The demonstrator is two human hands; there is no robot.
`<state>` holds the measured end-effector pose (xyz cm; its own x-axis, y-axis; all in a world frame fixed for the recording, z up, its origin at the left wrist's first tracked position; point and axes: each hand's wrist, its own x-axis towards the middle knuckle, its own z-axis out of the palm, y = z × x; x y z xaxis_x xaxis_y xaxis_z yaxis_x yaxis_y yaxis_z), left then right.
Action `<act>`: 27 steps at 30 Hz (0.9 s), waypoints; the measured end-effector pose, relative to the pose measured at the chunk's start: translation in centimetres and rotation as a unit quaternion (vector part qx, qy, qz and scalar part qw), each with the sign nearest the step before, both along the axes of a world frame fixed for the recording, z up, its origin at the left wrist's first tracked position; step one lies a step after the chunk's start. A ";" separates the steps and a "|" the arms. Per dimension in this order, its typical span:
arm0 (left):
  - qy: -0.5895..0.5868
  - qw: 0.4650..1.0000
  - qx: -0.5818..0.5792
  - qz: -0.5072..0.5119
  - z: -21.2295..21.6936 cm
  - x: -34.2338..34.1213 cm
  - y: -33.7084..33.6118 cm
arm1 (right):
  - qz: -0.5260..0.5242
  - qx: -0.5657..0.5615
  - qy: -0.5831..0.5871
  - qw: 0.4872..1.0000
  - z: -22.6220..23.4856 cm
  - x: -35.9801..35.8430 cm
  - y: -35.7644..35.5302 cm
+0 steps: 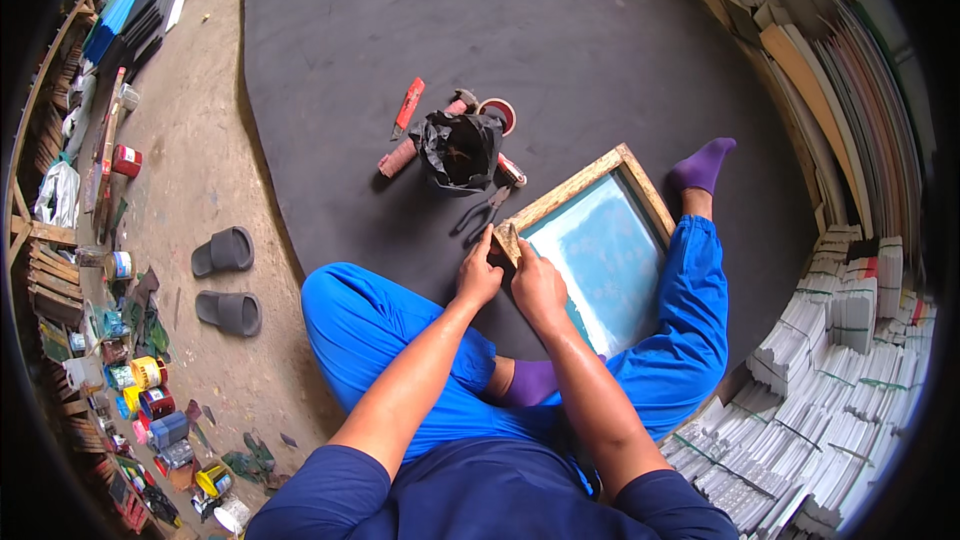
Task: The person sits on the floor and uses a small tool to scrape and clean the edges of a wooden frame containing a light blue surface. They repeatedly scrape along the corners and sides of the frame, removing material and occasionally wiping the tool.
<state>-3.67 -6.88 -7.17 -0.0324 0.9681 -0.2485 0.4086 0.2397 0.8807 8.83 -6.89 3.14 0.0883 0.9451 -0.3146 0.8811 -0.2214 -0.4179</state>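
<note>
A wooden-framed printing screen (600, 250) with pale blue mesh lies tilted against my right leg. At its left corner, the wooden bar (507, 242) runs under my fingers. My right hand (538, 290) is closed on this corner, thumb on the wood. Right beside it, my left hand (479, 276) has its fingers curled and the index finger stretched along the corner's outer edge. Whatever it pinches there is too small or hidden to make out. Just beyond my left hand, pliers (481, 214) with dark handles lie on the dark mat.
Past the pliers stands a black plastic bag (458, 152), ringed by a red cutter (408, 107), a pink roll (397, 158) and a tape roll (497, 115). Black slides (223, 252) and paint pots (148, 373) sit at left. Stacked white bundles (815, 410) line the right.
</note>
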 end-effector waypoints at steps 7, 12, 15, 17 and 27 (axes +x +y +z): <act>-0.021 1.000 0.004 0.005 0.0 0.2 0.3 | 0.003 -0.065 -0.038 0.997 0.6 -1.4 1.8; 0.004 0.996 0.089 0.005 -1.7 -0.2 0.2 | -0.043 -0.009 0.041 0.998 -2.1 -1.8 0.2; -0.016 0.998 0.053 0.007 -1.0 -0.1 0.2 | -0.025 0.018 0.051 0.998 -2.3 -0.4 -0.3; -0.017 0.999 0.042 0.005 -1.0 -0.3 0.2 | 0.013 -0.009 -0.023 1.000 -0.5 -0.5 -0.4; -0.020 0.999 0.044 0.006 -1.2 -0.5 0.1 | -0.038 0.074 0.171 0.982 -5.7 0.9 -0.7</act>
